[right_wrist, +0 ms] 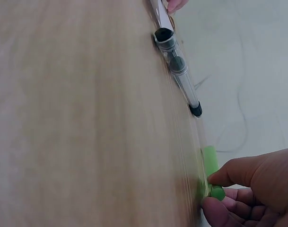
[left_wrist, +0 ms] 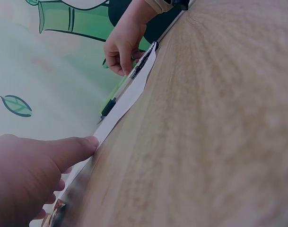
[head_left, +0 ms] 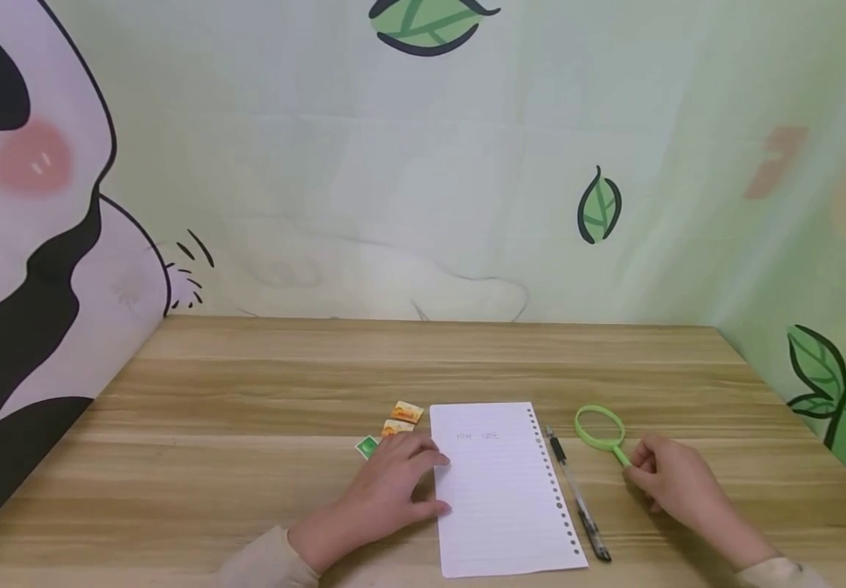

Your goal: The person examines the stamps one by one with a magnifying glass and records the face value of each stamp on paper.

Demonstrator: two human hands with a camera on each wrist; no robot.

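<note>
My left hand (head_left: 386, 494) rests at the left edge of a lined sheet of paper (head_left: 500, 506), thumb and fingertips on its margin. The sheet has punched holes down its right side and faint writing near the top. With my right hand (head_left: 680, 478) I pinch the handle end of a green magnifying glass (head_left: 620, 455). Its round lens lies on the table, pointing away to the left. In the right wrist view, thumb and finger close on the green handle (right_wrist: 217, 192). Between the paper and the magnifying glass lies a clear pen (head_left: 577, 496) with black ends.
Beyond my left fingers lie small picture cards: an orange card (head_left: 407, 412), another orange card (head_left: 397, 427) partly covered, and a green card (head_left: 367, 446). The wooden table (head_left: 283, 367) ends at a printed backdrop (head_left: 305, 163) with leaves and a panda.
</note>
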